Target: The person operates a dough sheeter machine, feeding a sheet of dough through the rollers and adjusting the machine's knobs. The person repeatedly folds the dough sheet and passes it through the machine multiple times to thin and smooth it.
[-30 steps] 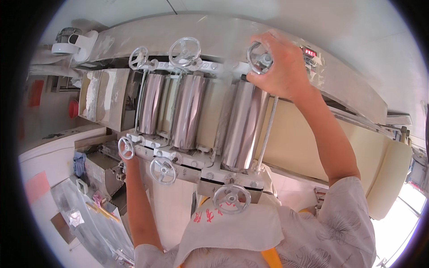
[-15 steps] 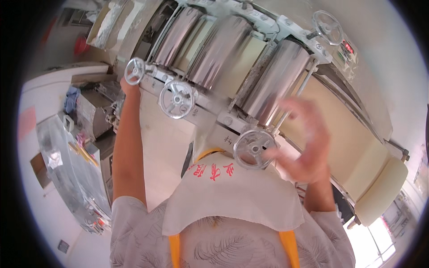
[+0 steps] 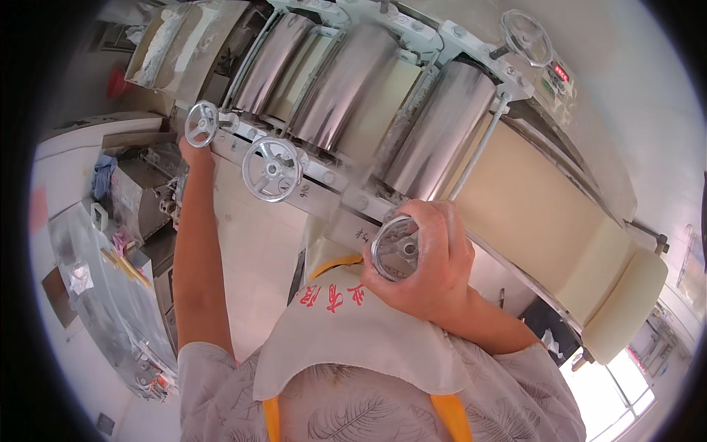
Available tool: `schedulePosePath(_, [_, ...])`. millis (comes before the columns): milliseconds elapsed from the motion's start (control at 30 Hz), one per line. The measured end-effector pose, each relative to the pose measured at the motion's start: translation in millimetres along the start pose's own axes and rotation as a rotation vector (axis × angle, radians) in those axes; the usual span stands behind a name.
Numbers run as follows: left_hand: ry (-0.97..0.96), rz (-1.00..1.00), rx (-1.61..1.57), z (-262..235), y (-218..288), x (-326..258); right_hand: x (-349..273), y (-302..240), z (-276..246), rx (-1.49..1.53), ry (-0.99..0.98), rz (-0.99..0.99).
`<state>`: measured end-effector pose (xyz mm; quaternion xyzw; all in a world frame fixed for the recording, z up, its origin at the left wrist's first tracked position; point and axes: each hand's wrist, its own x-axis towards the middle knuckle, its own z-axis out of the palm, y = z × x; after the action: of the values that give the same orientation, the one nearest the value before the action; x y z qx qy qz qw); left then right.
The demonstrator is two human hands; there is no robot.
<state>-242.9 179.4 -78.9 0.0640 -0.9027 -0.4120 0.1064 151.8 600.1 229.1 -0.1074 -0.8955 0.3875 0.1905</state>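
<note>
A roller machine with several polished metal rollers (image 3: 442, 129) stretches across in front of me. My right hand (image 3: 434, 269) is closed around the rim of the nearest spoked handwheel (image 3: 383, 250), thumb on the near side and fingers over the far side. My left arm reaches far forward, and my left hand (image 3: 196, 153) is at the lower edge of the leftmost handwheel (image 3: 202, 124); its fingers are hidden there. Between my hands sits another metal handwheel (image 3: 272, 169), untouched. A pale dough sheet (image 3: 545, 214) lies along the belt to the right of the rollers.
The sheet winds into a thick roll (image 3: 630, 309) at the right end. A fourth handwheel (image 3: 526, 37) and a control panel (image 3: 557, 82) with a lit red display are on the machine's far side. At left stands a metal-topped table (image 3: 96, 272) with tools on it.
My right hand, previously raised and blurred with spread fingers beside the nearest handwheel, has come down and left and gripped its rim. My left hand stays at the leftmost handwheel. The view has shifted slightly.
</note>
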Motion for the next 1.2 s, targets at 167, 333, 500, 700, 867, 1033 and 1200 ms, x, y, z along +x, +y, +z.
schedulePosePath(167, [-0.211,0.007,0.043,11.2,8.9,3.3,4.0,6.4,0.5,0.011,0.001,-0.025])
schedulePosePath(333, [-0.188,-0.024,0.097,5.3,5.7,8.7,3.6,8.4,-1.5,0.053,-0.026,-0.043])
schedulePosePath(500, [-0.14,-0.003,-0.065,8.6,-0.3,5.1,5.6,14.4,-3.7,0.059,-0.074,-0.106])
schedulePosePath(700, [-0.188,0.051,0.028,8.6,0.1,4.7,7.4,13.2,-9.0,0.047,-0.138,-0.102])
schedulePosePath(867, [-0.181,0.002,-0.048,7.0,16.6,-2.4,6.6,13.9,-9.2,0.05,-0.128,-0.114])
schedulePosePath(1033, [-0.033,0.15,0.031,7.2,37.1,-15.2,9.9,-2.0,-22.2,0.028,-0.181,-0.02])
schedulePosePath(1200, [-0.054,0.215,-0.06,0.6,33.9,-22.1,-21.9,5.7,-47.5,0.124,0.085,0.123])
